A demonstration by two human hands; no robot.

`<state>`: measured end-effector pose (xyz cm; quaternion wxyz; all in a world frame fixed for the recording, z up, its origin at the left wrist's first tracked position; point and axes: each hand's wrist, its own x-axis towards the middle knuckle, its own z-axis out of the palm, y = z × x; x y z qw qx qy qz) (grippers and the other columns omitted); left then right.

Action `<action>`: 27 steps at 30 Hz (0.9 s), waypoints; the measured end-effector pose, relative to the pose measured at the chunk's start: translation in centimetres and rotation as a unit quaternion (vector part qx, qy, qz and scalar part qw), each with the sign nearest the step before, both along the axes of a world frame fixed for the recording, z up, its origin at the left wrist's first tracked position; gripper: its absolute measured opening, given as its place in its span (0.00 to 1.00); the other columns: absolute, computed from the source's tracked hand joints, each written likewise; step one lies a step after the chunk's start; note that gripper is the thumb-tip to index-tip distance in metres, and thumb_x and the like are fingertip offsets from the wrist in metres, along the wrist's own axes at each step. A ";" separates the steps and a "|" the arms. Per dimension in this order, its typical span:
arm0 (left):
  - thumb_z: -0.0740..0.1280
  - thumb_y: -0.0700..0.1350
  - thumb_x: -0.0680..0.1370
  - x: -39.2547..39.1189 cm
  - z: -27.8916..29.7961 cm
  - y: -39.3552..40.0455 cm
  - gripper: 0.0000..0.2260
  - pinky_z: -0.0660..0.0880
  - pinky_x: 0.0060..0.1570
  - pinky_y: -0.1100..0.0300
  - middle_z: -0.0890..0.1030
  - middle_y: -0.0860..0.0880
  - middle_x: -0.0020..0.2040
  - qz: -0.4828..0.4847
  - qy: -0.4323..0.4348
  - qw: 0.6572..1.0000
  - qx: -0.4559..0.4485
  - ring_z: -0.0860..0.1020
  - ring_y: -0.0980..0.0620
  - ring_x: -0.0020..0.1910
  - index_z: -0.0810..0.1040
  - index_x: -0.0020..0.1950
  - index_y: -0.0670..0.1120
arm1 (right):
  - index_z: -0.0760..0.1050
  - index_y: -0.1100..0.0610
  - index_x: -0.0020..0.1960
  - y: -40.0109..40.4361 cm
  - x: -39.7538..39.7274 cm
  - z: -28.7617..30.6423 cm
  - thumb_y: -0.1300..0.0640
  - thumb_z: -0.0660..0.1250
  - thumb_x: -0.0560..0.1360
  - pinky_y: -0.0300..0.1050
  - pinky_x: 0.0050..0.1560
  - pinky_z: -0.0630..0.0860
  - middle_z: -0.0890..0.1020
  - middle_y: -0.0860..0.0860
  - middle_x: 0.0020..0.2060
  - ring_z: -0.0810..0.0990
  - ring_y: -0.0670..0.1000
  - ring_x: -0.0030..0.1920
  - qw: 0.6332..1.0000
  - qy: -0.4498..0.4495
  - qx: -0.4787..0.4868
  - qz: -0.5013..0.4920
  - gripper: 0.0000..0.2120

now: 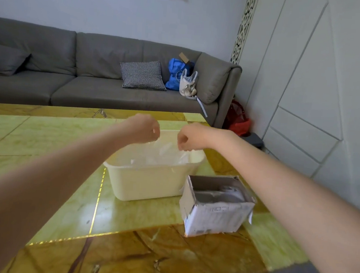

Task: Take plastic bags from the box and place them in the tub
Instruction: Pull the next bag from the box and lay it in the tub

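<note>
A cream plastic tub stands on the green and amber stone table. Above its far side my left hand and my right hand each pinch a top corner of a clear plastic bag, which hangs down into the tub. More clear plastic lies crumpled at the tub's bottom. To the right of the tub, nearer me, sits an open white cardboard box with pale folded plastic bags inside.
The table reaches to a grey sofa carrying a checked cushion, a blue bag and a white bag. A red item sits on the floor by the white wall panels at right.
</note>
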<state>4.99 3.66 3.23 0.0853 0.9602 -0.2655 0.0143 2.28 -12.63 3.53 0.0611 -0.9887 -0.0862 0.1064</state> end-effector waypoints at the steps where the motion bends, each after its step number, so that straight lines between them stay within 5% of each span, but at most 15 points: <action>1: 0.61 0.40 0.77 -1.2 0.2 -0.8 0.11 0.73 0.56 0.56 0.80 0.47 0.57 -0.027 0.014 0.999 -0.014 0.77 0.46 0.56 0.81 0.56 0.45 | 0.79 0.62 0.48 -0.4 -1.0 0.6 0.61 0.63 0.77 0.39 0.39 0.77 0.83 0.55 0.44 0.80 0.50 0.40 0.999 0.022 0.026 -0.009 0.07; 4: 0.65 0.42 0.76 -4.2 -0.2 -3.0 0.10 0.71 0.52 0.61 0.80 0.49 0.56 -0.108 0.076 0.991 -0.012 0.76 0.51 0.50 0.80 0.56 0.47 | 0.77 0.62 0.42 -1.5 -3.7 1.3 0.61 0.66 0.76 0.36 0.34 0.76 0.82 0.55 0.37 0.80 0.49 0.35 0.990 0.132 0.028 -0.039 0.06; 9: 0.69 0.50 0.75 -7.1 -2.6 -5.0 0.23 0.68 0.50 0.59 0.76 0.46 0.58 -0.116 0.126 0.984 0.055 0.73 0.49 0.52 0.68 0.68 0.48 | 0.73 0.66 0.50 -3.5 -6.8 -1.5 0.62 0.67 0.75 0.45 0.38 0.79 0.82 0.60 0.39 0.81 0.54 0.32 0.970 0.204 -0.079 -0.109 0.07; 12: 0.69 0.49 0.75 -7.8 -3.4 -5.4 0.26 0.72 0.45 0.59 0.76 0.46 0.56 -0.106 0.168 0.979 0.045 0.76 0.47 0.48 0.64 0.70 0.47 | 0.74 0.66 0.55 -3.7 -7.7 -3.9 0.62 0.67 0.75 0.46 0.37 0.77 0.82 0.58 0.39 0.78 0.54 0.31 0.974 0.170 -0.109 -0.099 0.10; 15: 0.69 0.47 0.75 -7.8 -3.2 -5.4 0.26 0.72 0.39 0.61 0.78 0.44 0.56 -0.103 0.176 0.978 0.044 0.75 0.49 0.41 0.64 0.69 0.46 | 0.73 0.61 0.48 -3.2 -8.4 -4.8 0.64 0.65 0.75 0.39 0.29 0.71 0.75 0.52 0.34 0.74 0.51 0.30 0.980 0.102 -0.159 -0.071 0.02; 18: 0.69 0.47 0.75 -7.6 -3.0 -5.6 0.25 0.71 0.36 0.63 0.80 0.43 0.55 -0.107 0.174 0.977 0.063 0.74 0.52 0.36 0.65 0.69 0.46 | 0.75 0.61 0.46 -3.1 -8.2 -4.5 0.68 0.63 0.73 0.40 0.29 0.69 0.75 0.53 0.35 0.75 0.53 0.33 0.980 0.068 -0.177 -0.056 0.05; 22: 0.70 0.47 0.74 -7.6 -3.0 -6.0 0.24 0.73 0.39 0.61 0.80 0.43 0.54 -0.109 0.176 0.976 0.071 0.76 0.49 0.40 0.66 0.68 0.47 | 0.76 0.63 0.50 -3.5 -7.7 -3.5 0.67 0.61 0.76 0.46 0.36 0.74 0.75 0.55 0.28 0.75 0.54 0.28 0.985 0.087 -0.134 -0.060 0.06; 27: 0.70 0.47 0.74 -7.6 -3.2 -5.9 0.26 0.73 0.40 0.60 0.80 0.43 0.55 -0.105 0.177 0.976 0.066 0.75 0.49 0.40 0.64 0.69 0.47 | 0.77 0.67 0.49 -3.8 -7.6 -0.7 0.73 0.60 0.73 0.41 0.27 0.72 0.77 0.56 0.29 0.74 0.51 0.24 0.992 0.029 -0.102 -0.072 0.09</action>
